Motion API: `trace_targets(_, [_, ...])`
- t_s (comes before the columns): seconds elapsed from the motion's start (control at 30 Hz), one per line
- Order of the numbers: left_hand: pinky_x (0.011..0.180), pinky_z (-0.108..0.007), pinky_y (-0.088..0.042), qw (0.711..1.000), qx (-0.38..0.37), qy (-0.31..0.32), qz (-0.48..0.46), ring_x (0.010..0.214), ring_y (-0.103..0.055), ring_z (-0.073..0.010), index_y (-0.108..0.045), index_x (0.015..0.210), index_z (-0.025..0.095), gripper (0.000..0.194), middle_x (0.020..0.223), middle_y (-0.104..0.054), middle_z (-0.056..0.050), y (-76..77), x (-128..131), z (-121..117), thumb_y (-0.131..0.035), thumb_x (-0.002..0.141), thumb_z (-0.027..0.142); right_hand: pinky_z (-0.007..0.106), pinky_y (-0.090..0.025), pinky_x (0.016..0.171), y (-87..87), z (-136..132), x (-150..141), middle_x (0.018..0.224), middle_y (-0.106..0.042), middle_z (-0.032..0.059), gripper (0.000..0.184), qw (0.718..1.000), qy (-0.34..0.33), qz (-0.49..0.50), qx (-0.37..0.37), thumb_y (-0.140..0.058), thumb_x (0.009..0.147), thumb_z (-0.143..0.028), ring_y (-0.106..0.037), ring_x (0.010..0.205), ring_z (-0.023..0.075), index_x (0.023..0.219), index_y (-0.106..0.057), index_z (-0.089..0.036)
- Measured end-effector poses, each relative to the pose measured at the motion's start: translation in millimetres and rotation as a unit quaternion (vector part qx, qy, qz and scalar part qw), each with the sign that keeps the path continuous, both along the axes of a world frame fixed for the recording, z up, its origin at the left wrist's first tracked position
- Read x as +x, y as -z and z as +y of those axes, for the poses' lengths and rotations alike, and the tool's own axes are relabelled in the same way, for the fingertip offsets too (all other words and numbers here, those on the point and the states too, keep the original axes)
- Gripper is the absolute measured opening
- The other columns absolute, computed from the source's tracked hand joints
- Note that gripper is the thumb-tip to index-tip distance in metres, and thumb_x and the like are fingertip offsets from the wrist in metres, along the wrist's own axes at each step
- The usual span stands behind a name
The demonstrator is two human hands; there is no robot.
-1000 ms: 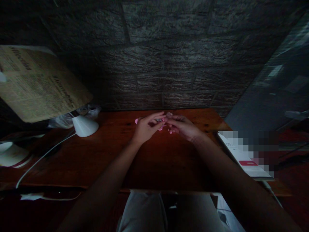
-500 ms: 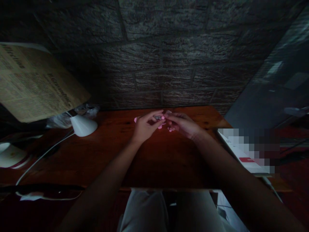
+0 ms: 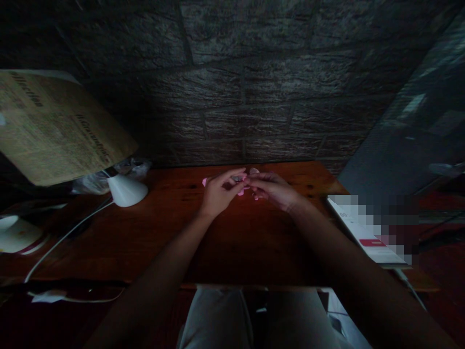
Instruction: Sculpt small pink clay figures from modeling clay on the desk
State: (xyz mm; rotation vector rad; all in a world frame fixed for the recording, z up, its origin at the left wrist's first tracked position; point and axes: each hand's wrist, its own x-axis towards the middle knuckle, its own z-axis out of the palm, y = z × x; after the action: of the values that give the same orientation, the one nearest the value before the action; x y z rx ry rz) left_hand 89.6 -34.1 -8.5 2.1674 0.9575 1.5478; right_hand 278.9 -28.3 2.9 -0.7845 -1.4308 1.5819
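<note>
Above the wooden table, my left hand and my right hand meet, fingertips almost touching. Both are closed in a pinch around a small pink piece; its kind is too small and dim to make out. A greyish bit shows between the left thumb and forefinger. More pink pieces lie on the table under and between the hands, partly hidden by the fingers. One pink piece peeks out left of my left hand, and a pale pinkish piece shows behind the right fingers.
At the left stands a lamp with a white base and a printed paper-like shade; its white cord crosses the table. A white cup lies at far left. A partly blurred white box sits right. A dark stone wall rises behind.
The right fingertips have moved slightly left, closer to the left thumb, and now cover more of the small pink piece. The view has shifted a little; my left hand stays in its pinch.
</note>
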Motion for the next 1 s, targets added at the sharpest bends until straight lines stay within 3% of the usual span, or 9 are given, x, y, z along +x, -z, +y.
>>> trace_targets(0.27, [0.07,-0.026,-0.062,1.0,-0.01,0.006,0.018,0.069,-0.075,-0.0132,-0.073,0.118,0.022,0.031,0.105,-0.082,-0.006,-3.8,-1.5,-2.1,-0.075,0.088,0.025,0.021,-0.042,0.051,2.3,2.6,3.3,0.075,-0.071,0.0025,0.026,1.0,0.012,-0.013,0.0,-0.085,0.073,-0.043,-0.054,0.06,0.0094,0.085,-0.079,-0.02])
trace_targets(0.43, [0.072,-0.026,-0.061,1.0,-0.002,0.002,0.017,0.07,-0.074,-0.0128,-0.073,0.116,0.021,0.029,0.103,-0.082,-0.006,-1.3,-1.6,-0.8,-0.075,0.087,0.024,0.021,-0.041,0.049,1.1,0.3,1.5,0.073,-0.07,0.001,0.031,1.0,0.014,-0.012,0.008,-0.089,0.068,-0.043,-0.053,0.058,0.009,0.085,-0.079,-0.02])
trace_targets(0.57, [0.071,-0.027,-0.06,0.999,-0.025,0.013,0.019,0.075,-0.073,-0.0134,-0.061,0.138,0.021,0.051,0.12,-0.077,-0.01,8.3,3.6,1.1,-0.074,0.089,0.028,0.022,-0.044,0.048,1.2,1.5,2.4,0.069,-0.066,-0.0014,0.03,0.999,0.044,0.012,-0.014,-0.087,0.068,-0.042,-0.051,0.054,0.0091,0.086,-0.077,-0.021])
trace_targets(0.67, [0.082,-0.033,-0.061,0.997,-0.025,0.026,0.074,0.093,-0.074,-0.0192,-0.051,0.148,0.019,0.061,0.126,-0.073,-0.014,15.3,10.3,2.2,-0.071,0.092,0.029,0.024,-0.045,0.048,-0.2,4.7,4.6,0.069,-0.064,-0.0018,0.027,0.995,0.088,0.045,-0.018,-0.086,0.068,-0.04,-0.051,0.054,0.01,0.085,-0.076,-0.021])
trace_targets(0.8, [0.105,-0.046,-0.052,0.982,0.007,-0.019,0.187,0.125,-0.063,-0.0298,-0.052,0.145,0.019,0.062,0.136,-0.066,-0.016,18.9,20.9,3.6,-0.076,0.089,0.031,0.021,-0.044,0.053,-3.9,7.8,7.5,0.074,-0.065,-0.0014,0.025,0.987,0.138,0.086,-0.001,-0.083,0.068,-0.035,-0.053,0.062,0.01,0.087,-0.075,-0.02])
trace_targets(0.9, [0.109,-0.051,-0.048,0.964,0.01,-0.029,0.263,0.128,-0.06,-0.0325,-0.057,0.136,0.02,0.057,0.133,-0.068,-0.014,22.0,28.0,6.4,-0.08,0.085,0.03,0.022,-0.044,0.056,-4.6,7.6,7.2,0.076,-0.066,-0.0016,0.026,0.985,0.143,0.098,-0.013,-0.081,0.066,-0.031,-0.055,0.064,0.0106,0.089,-0.073,-0.021])
trace_targets(1.0, [0.105,-0.051,-0.049,0.951,0.01,-0.011,0.309,0.119,-0.065,-0.0322,-0.066,0.117,0.017,0.037,0.123,-0.072,-0.014,27.2,33.0,9.2,-0.08,0.084,0.026,0.022,-0.044,0.055,-3.0,6.9,4.7,0.076,-0.066,-0.0016,0.023,0.986,0.133,0.098,-0.019,-0.08,0.066,-0.029,-0.053,0.061,0.01,0.085,-0.072,-0.02])
